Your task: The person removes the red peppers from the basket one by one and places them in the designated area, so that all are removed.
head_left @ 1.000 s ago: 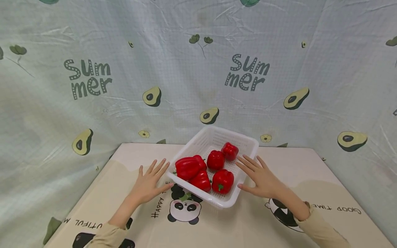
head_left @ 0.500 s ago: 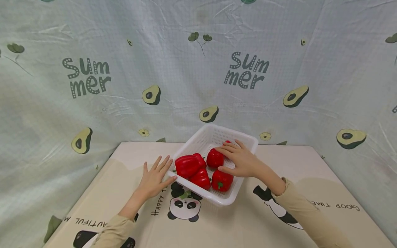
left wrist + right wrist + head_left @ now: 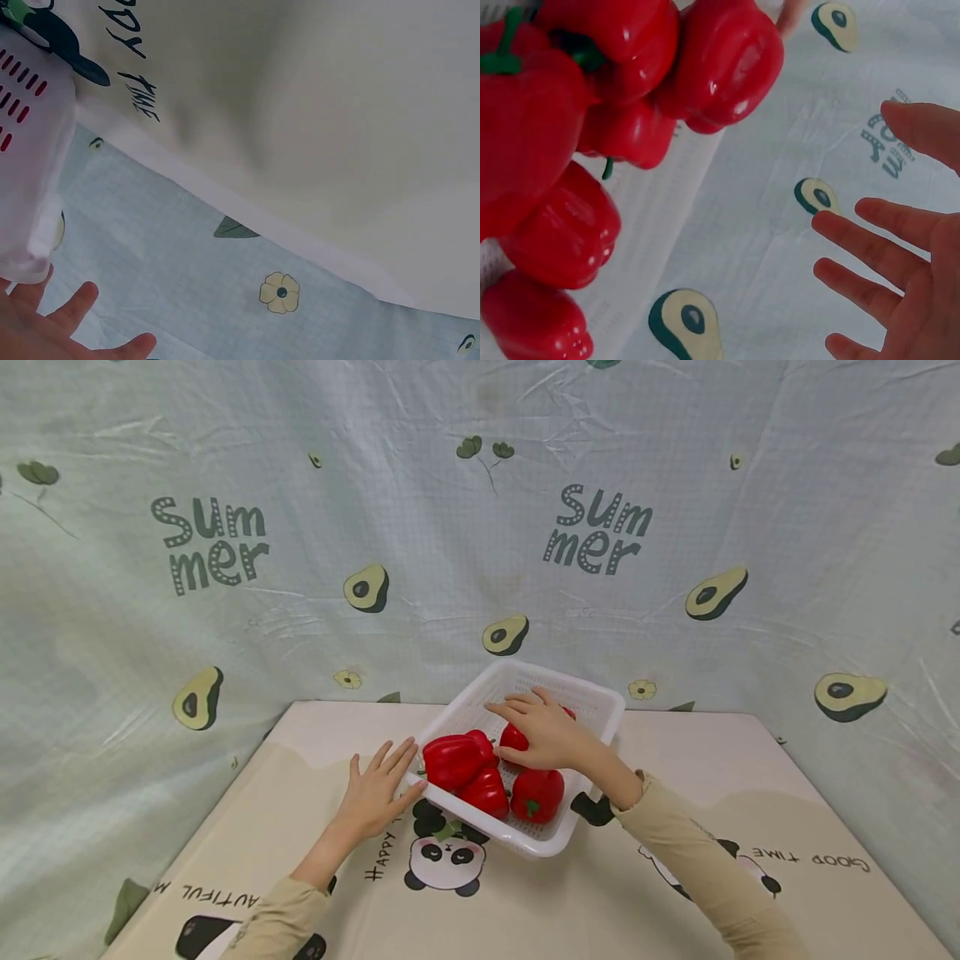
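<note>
A white plastic basket (image 3: 525, 845) holds several red bell peppers (image 3: 453, 762). My left hand (image 3: 372, 800) is at the basket's left corner, its fingers straight and spread. In the left wrist view, the fingertips of that hand (image 3: 37, 330) meet the basket corner (image 3: 30, 187). My right hand (image 3: 551, 737) hangs over the basket with fingers extended, partly covering two peppers at the back. The right wrist view has this hand (image 3: 900, 281) holding nothing, with a gap between it and the peppers (image 3: 724, 64). One pepper with a green stem (image 3: 537, 797) lies near the front right.
The basket stands on a pale table cover (image 3: 600, 893) printed with pandas and lettering. Behind the table and at both sides hangs a light curtain (image 3: 420, 518) with avocado prints.
My right hand has moved left from beside the basket's right rim to above the peppers. The left hand has shifted slightly right, up to the rim. The basket and peppers stay in place.
</note>
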Motion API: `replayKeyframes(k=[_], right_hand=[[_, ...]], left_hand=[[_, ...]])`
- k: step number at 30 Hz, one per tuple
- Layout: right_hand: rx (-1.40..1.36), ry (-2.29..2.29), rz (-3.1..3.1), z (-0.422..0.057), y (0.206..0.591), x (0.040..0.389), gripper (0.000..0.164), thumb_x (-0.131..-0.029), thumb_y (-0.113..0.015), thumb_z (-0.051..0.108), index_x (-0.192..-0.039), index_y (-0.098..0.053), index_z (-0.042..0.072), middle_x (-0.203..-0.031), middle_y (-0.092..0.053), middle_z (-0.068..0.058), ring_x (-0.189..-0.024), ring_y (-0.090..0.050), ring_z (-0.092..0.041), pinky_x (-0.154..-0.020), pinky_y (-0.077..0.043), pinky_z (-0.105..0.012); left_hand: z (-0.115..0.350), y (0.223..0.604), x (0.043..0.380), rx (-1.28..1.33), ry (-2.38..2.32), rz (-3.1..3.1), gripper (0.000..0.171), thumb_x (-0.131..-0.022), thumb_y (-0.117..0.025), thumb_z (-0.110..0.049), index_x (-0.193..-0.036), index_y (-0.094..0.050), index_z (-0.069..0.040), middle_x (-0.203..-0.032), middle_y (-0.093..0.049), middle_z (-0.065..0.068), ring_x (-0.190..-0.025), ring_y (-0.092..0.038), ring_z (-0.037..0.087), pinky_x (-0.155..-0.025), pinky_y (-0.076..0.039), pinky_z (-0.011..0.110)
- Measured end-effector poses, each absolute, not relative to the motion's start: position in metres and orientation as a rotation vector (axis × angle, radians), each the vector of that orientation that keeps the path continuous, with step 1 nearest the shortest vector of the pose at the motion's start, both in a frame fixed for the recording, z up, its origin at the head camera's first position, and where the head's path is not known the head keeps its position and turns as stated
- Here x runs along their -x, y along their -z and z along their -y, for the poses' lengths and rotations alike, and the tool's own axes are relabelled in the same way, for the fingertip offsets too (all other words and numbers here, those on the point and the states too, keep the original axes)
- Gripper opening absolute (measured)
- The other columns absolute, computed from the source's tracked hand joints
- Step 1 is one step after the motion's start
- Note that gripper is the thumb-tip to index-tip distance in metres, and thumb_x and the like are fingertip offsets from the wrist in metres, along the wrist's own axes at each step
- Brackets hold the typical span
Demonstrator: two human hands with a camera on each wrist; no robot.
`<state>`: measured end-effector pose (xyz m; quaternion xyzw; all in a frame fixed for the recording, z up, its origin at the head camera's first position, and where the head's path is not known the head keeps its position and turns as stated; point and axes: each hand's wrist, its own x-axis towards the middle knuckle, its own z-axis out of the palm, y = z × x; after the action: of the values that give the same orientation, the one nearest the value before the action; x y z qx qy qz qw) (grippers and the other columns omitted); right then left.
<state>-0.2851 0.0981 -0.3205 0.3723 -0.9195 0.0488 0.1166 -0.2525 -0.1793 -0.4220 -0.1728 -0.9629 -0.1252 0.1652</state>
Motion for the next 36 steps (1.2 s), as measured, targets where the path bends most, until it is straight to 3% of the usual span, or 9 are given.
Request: replayKeyframes(k=[10,25,36], right_hand=[[-1.161,-0.05,2.739,-0.063,0.327,0.297,0.06,-0.08,-0.06,0.039,-0.133,-0.042,0.017,-0.134,-0.048,-0.005,-0.126,-0.038,-0.024,-0.106,-0.02,-0.051],[-1.246,0.143,2.783,-0.032,0.35,0.301,0.072,-0.075,-0.066,0.04,-0.137,-0.034,0.019,-0.141,-0.038,0.0,-0.132,-0.03,-0.022,-0.107,-0.02,-0.051],[-1.282,0.236,2.773,-0.024,0.359,0.299,0.078,-0.074,-0.068,0.04,-0.139,-0.029,0.021,-0.139,-0.04,-0.001,-0.13,-0.032,-0.022,-0.106,-0.021,-0.051]], left_hand=[[0.177,0.421,0.253,0.487,0.341,2.784,0.07,-0.086,-0.046,-0.047,-0.141,-0.026,-0.009,-0.147,-0.025,0.008,-0.137,-0.013,0.032,-0.098,-0.007,0.069],[0.175,0.413,0.251,0.506,0.302,2.842,0.08,-0.082,-0.048,-0.054,-0.14,-0.025,-0.004,-0.147,-0.024,0.012,-0.137,-0.01,0.037,-0.098,-0.008,0.068],[0.176,0.415,0.249,0.5,0.299,2.84,0.082,-0.082,-0.048,-0.055,-0.14,-0.024,-0.002,-0.147,-0.023,0.013,-0.136,-0.009,0.039,-0.098,-0.007,0.068]])
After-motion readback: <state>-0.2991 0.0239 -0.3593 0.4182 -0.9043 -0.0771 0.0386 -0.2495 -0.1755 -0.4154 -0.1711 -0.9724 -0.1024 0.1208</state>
